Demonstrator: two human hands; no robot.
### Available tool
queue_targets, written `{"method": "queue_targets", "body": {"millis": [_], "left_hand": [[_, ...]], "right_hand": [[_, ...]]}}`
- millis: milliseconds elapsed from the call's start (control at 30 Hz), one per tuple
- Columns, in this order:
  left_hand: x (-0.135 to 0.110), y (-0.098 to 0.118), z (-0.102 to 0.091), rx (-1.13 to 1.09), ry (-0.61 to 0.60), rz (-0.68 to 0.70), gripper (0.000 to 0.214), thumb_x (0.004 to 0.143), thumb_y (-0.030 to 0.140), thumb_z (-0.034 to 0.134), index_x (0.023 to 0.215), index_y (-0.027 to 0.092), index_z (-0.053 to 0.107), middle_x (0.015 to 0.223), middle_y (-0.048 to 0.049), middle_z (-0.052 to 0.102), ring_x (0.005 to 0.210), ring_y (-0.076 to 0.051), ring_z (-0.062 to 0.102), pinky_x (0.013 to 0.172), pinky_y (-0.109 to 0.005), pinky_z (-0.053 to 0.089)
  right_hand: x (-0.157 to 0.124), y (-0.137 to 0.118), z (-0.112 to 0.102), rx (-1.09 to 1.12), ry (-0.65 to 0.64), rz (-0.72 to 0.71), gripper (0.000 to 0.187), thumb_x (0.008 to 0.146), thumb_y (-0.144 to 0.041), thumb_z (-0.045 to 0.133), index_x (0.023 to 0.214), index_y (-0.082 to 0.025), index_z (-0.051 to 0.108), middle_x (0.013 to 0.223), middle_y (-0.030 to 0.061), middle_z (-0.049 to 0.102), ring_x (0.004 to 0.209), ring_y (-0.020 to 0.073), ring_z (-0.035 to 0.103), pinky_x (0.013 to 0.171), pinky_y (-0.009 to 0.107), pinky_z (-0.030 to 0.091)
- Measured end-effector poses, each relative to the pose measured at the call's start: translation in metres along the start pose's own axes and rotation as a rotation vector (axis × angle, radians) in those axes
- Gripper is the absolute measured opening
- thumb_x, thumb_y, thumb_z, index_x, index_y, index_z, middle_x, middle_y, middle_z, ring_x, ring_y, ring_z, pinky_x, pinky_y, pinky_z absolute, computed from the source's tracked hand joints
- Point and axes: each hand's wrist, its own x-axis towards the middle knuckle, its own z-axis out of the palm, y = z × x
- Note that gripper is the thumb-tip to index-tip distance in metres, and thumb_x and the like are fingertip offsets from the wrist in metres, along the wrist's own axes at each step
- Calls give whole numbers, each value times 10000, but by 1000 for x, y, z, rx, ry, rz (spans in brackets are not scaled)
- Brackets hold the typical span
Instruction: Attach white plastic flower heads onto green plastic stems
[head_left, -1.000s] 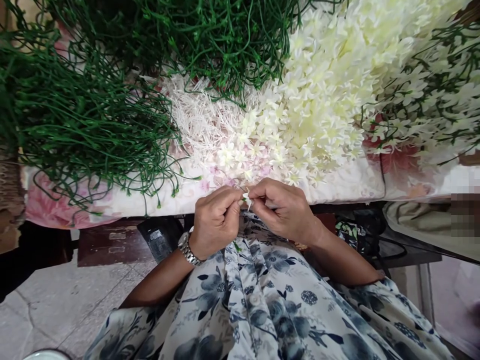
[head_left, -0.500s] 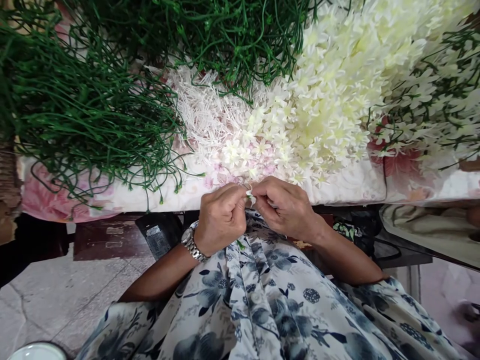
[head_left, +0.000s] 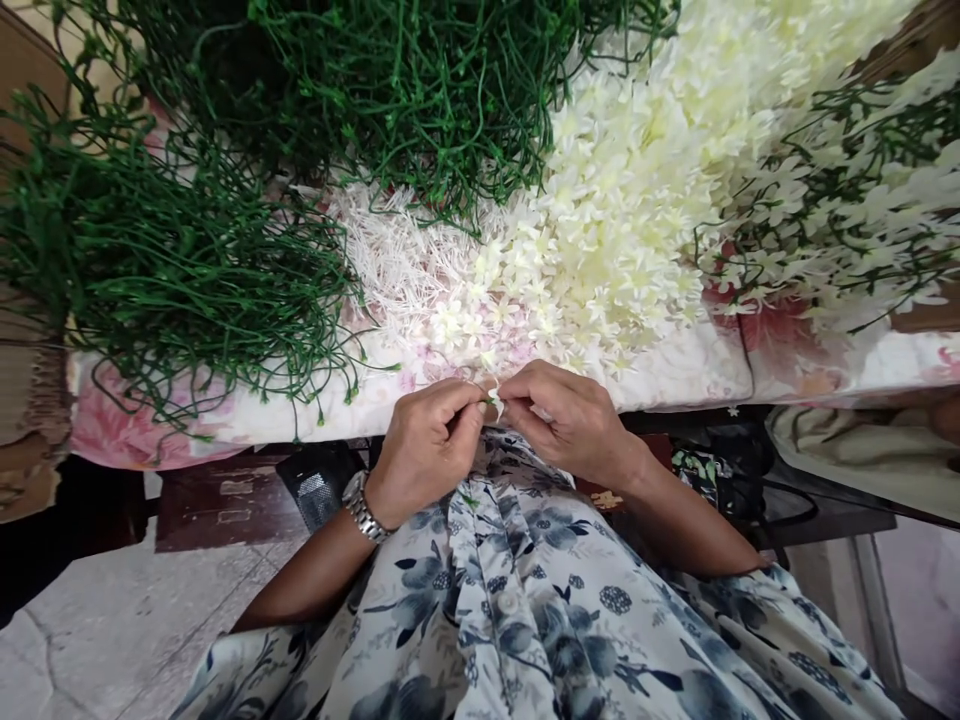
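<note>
At the table's near edge, my left hand (head_left: pixel 431 440) pinches a green artificial stem; its green tip sits by the thumb, and the rest is mostly hidden in the hand. A green stem end (head_left: pixel 470 500) shows lower down against the dress. My right hand (head_left: pixel 566 415) is closed in a pinch on a small white artificial flower (head_left: pixel 496 402), which meets the stem tip between both sets of fingertips. Just beyond the hands lie loose white-yellow flowers (head_left: pixel 600 230) and a heap of thin white pieces (head_left: pixel 397 260).
Piles of green stems (head_left: pixel 202 270) cover the left and back of the floral-cloth table (head_left: pixel 660 375). Flowers on green stems (head_left: pixel 840 210) are heaped at the right. Cardboard (head_left: pixel 30 400) stands at the far left. A person's light-coloured clothing (head_left: pixel 832 450) shows at the right edge.
The camera view has shifted slightly. My left hand has turned a little, showing more of the thumb and index finger, while both hands keep meeting at the white flower.
</note>
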Motion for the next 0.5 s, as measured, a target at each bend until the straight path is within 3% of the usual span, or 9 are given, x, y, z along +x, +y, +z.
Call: {"method": "queue_targets", "body": {"millis": [167,500], "left_hand": [[-1,-1,-1,-105,-40,-10,151,812,135,474,729,137,600,658,-7,606,587,-87,527,561,-196,408],[1,2,0,-40,-85,17,164,804,132,449,700,139,574,597,13,540,541,-82,466,532,-201,373]], "right_hand": [[-3,0,-3,76,6,29,125,814,-87,467,886,-132,559,750,32,593,666,84,535,592,206,436],[-2,1,-6,66,-1,24,120,823,-105,457,857,-151,563,717,18,580,656,87,531,593,210,431]]}}
